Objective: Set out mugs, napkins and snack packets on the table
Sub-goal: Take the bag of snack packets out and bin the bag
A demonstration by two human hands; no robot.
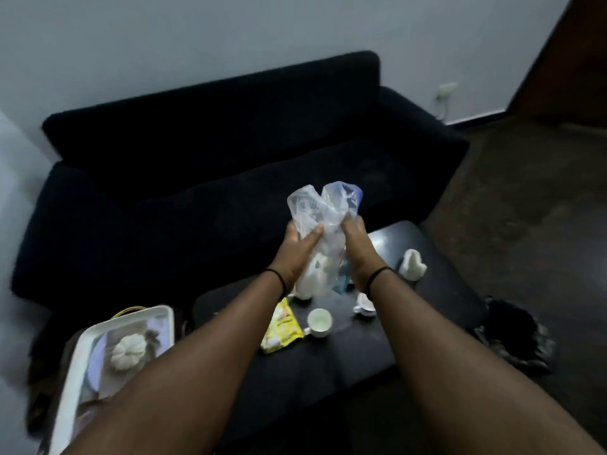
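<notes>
Head view: a white tray [164, 315] is sitting at the left; the left hand [297, 249] and right hand [356, 247] are both gripping a clear plastic bag [323, 205] above the dark table [437, 290], where a yellow snack packet [284, 326] and white mug [319, 321] are lying.

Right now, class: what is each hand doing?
Left hand: closed on the clear plastic bag.
Right hand: closed on the same bag.

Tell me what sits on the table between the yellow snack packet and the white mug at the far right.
In the head view, a small white cup stands between the yellow snack packet and the white mug, and beyond it a crumpled white wrapper on the dark table.
</notes>
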